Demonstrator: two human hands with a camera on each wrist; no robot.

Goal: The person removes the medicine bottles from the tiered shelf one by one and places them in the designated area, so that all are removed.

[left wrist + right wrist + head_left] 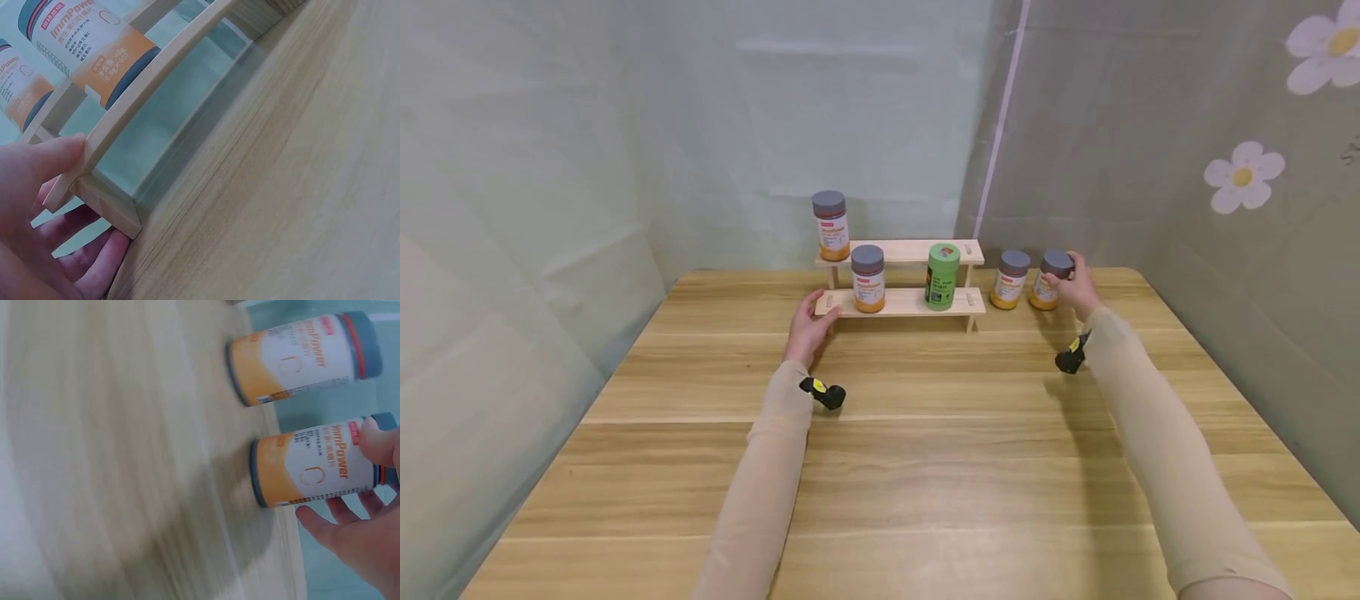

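Note:
A two-step wooden shelf [901, 302] stands at the back of the table. My left hand [807, 331] grips its lower left end, thumb on the plank [153, 84] and fingers round the leg [109, 203]. On the lower step are an orange-and-white supplement jar [868, 283] with a grey lid and a green canister [942, 279]. A like jar [831, 229] sits on the upper step's left end. Right of the shelf, my right hand [1081, 289] holds another supplement jar [315, 464] near its lid, thumb on one side and fingers on the other.
One more supplement jar [1009, 282] stands on the table between the shelf and the held jar. Behind the wooden table [917, 467] hangs a pale curtain [805, 108], and a grey sheet with flowers [1097, 125] closes the right side.

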